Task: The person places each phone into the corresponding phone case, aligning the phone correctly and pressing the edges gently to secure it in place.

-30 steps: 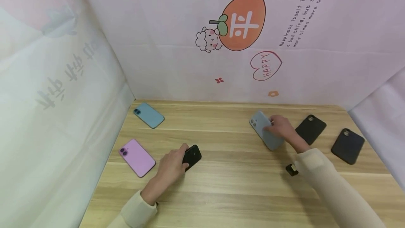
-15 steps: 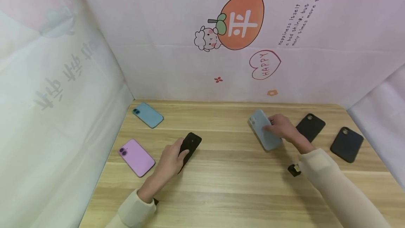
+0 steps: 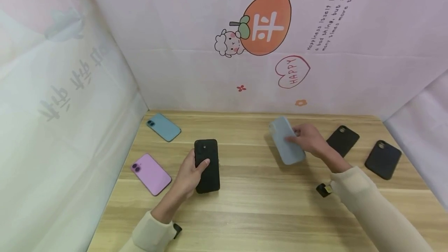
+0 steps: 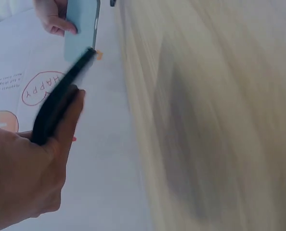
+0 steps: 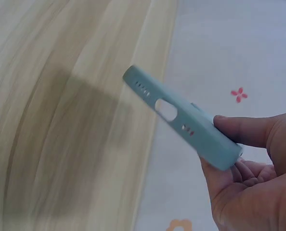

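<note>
My left hand (image 3: 187, 176) grips a black phone (image 3: 210, 174) by its left side, thumb across the face. In the left wrist view the phone (image 4: 61, 98) appears nearly edge-on, above the table. Over at the right, my right hand (image 3: 309, 140) pinches a light blue phone case (image 3: 285, 143) by its right edge, tilted and raised off the wood. From the right wrist view, the case (image 5: 179, 115) turns its short end to the camera, with a port opening and small speaker holes that show through. The pinching fingers are partly hidden behind it.
A blue phone (image 3: 164, 127) and a pink phone (image 3: 152, 174) lie at the left of the wooden table (image 3: 252, 213). Two black phone cases, one partly behind my right arm (image 3: 343, 140) and one farther right (image 3: 383, 160), lie there. Fabric walls (image 3: 196, 81) border the table.
My left hand has lifted the black phone and turned it from a slant to nearly upright. My right hand has raised the light blue case, tilting it and shifting it slightly left.
</note>
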`<state>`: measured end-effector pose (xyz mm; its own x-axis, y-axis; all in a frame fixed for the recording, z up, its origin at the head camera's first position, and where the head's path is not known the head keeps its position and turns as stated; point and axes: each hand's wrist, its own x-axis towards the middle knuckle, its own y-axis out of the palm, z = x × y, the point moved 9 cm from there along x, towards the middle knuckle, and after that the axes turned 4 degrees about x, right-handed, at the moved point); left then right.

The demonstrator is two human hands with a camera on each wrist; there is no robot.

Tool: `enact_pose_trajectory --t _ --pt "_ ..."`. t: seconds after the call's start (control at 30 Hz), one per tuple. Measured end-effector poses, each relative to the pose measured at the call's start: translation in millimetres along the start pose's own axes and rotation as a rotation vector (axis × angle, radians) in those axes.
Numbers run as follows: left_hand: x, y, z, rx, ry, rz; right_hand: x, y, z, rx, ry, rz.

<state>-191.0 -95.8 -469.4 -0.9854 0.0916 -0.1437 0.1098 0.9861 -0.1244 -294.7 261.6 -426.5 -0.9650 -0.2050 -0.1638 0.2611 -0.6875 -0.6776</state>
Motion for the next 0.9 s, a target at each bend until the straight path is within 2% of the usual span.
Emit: enact_pose_trajectory --t 0.07,0.13,0.27,0.37,0.53,0.73,0.9 --pt "1.2 5.9 5.4 -0.143 -0.035 0.05 -1.4 2.9 6.3 0.024 -0.001 -0.002" --pt "2.1 11.2 9.4 -0.243 -0.065 0.09 -2.8 6.5 11.8 0.044 0.003 -0.003" --pt "3.1 19.5 16.4 -0.359 -0.119 0.148 -8.3 11.8 28.2 0.073 -0.017 -0.005" --pt "3.4 25.4 18.3 -0.395 -0.134 0.185 -13.0 16.8 41.2 0.102 -0.017 0.009" --pt "5.7 34.1 20.3 -0.411 -0.159 0.206 -17.7 30.0 58.0 0.181 -0.012 0.041" --pt "8.7 46.2 16.9 -0.452 -0.158 0.257 -20.5 48.1 67.0 0.283 -0.027 0.053" --pt "9.8 53.0 17.4 -0.463 -0.164 0.286 -23.3 68.9 70.0 0.359 -0.004 0.098"
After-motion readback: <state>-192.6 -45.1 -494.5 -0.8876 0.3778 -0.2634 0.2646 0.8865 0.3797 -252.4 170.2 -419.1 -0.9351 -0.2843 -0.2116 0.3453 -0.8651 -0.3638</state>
